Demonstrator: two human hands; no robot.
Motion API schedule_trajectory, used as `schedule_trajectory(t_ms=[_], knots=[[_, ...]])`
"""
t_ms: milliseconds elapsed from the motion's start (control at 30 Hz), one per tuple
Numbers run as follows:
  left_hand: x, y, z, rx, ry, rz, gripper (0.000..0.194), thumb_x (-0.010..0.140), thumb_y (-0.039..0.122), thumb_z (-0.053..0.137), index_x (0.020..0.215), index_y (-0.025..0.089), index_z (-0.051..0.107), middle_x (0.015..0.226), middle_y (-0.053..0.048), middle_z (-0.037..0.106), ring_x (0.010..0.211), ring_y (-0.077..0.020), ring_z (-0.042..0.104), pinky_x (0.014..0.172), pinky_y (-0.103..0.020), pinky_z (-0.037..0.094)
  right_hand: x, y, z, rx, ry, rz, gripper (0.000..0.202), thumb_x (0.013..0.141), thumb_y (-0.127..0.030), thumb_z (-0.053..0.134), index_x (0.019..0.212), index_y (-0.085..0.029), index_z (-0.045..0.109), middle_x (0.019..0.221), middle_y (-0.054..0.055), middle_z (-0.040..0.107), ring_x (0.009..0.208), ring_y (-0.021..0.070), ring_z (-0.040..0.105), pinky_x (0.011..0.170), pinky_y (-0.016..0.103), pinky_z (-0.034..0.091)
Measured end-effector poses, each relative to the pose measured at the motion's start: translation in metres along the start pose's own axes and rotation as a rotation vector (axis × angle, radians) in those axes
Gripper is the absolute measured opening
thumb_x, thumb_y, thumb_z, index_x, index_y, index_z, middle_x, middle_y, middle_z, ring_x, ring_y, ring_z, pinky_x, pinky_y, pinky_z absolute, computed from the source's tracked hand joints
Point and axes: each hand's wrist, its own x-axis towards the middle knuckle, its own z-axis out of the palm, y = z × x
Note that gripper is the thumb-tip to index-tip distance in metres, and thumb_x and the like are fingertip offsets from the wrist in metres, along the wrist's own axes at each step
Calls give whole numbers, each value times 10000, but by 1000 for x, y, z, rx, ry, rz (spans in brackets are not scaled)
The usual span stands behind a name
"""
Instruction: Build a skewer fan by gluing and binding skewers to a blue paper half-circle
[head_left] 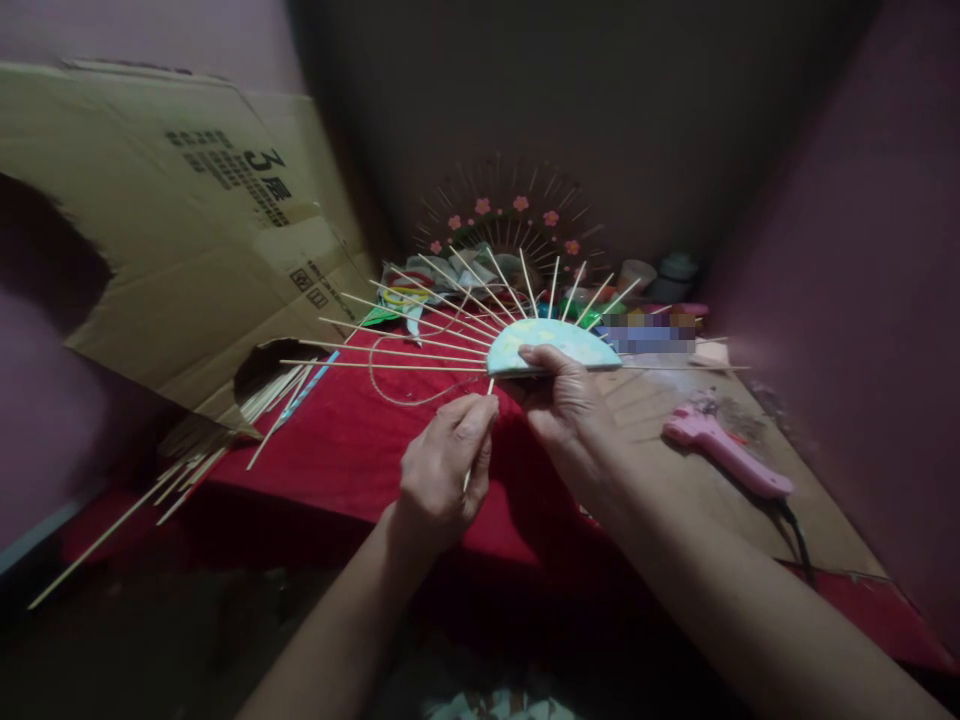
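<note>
- what's the setting?
- purple walls (862, 250) around a red cloth (337, 440), with a cardboard sheet (187, 230) leaning at the left and a brown board (660, 500) lying at the right.
- and the thing being handled?
- a pale blue half-disc (551, 342) over the middle of the cloth, flat edge toward the wearer, thin sticks (439, 355) fanning out from it.
- how does the right hand (559, 405) hold it?
- closed on it near the flat edge, thumb laid across the top face, the other fingers mostly hidden below. that forearm slants in from the lower right.
- the left hand (450, 455)?
- curled nearly into a fist round a single loose stick (490, 387), knuckles up, its forearm rising from the lower left. the stick's tip pokes up by the flat edge; whether they touch, i can't tell.
- anything nearby?
- a loop of twine (405, 403) left of the hands, a bundle of sticks (277, 390) by the cardboard, a pink glue gun (727, 455) on the board, and a flowered fan shape (517, 205) behind.
</note>
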Motion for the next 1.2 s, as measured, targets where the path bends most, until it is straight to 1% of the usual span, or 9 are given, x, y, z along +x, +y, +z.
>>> schedule_trajectory(t_ms=[200,367,433,567,800,933,1000,1067,1200], knots=[[2,1,1,-22,38,-53,367,808,39,551,1154,161,573,953,-94,696,932,-193,665,812,-309,558,-1,0,-2,-26,25,6,249,554,34,599,683,-162,516,580,-50,559,565,101,516,577,272,552],[11,0,-1,-335,75,-420,185,853,134,554,1009,182,642,843,-31,701,712,-131,689,676,-239,573,5,-4,-5,-16,-8,1,249,537,37,608,687,-150,539,592,-36,606,573,105,554,520,228,540],[15,0,-5,-475,71,-506,157,852,150,566,976,185,655,810,-21,701,664,-129,686,642,-237,573,9,-9,-4,1,-25,-24,266,535,33,623,717,-149,555,617,-29,632,597,115,582,538,240,556],[20,-2,-16,-579,117,-491,176,859,110,536,962,189,655,815,-21,685,646,-131,677,620,-258,568,18,-25,4,54,-22,-87,320,549,47,603,787,-162,555,619,-39,632,614,134,601,574,303,582],[25,-39,-19,-262,-267,-169,231,854,103,500,1035,174,625,916,-81,664,829,-157,656,742,-270,546,23,-58,15,103,-101,-148,400,576,49,575,912,-167,570,743,-6,674,761,169,647,686,323,590],[32,-71,-14,162,-628,-24,314,805,96,464,1068,149,627,1039,-151,651,885,-237,652,730,-337,544,24,-60,15,119,-123,-139,409,594,46,564,936,-178,572,765,-16,683,747,153,644,701,321,586],[36,-89,-13,276,-783,-64,323,782,105,475,1061,138,635,1070,-176,638,938,-278,637,760,-375,532,25,-57,15,130,-104,-121,399,602,40,573,935,-180,572,754,-18,683,745,158,646,707,342,586],[40,-107,-13,304,-860,-172,304,793,130,471,1041,155,645,1097,-170,630,1003,-279,616,818,-380,509,26,-53,13,126,-98,-107,385,607,34,586,929,-177,573,745,-14,684,751,165,649,712,361,587],[46,-122,-17,290,-819,-416,372,788,210,516,1148,168,600,1187,-170,588,1034,-278,599,858,-410,481,27,-46,10,89,-137,-109,353,615,5,624,916,-175,580,743,-7,686,747,168,650,679,346,589]])
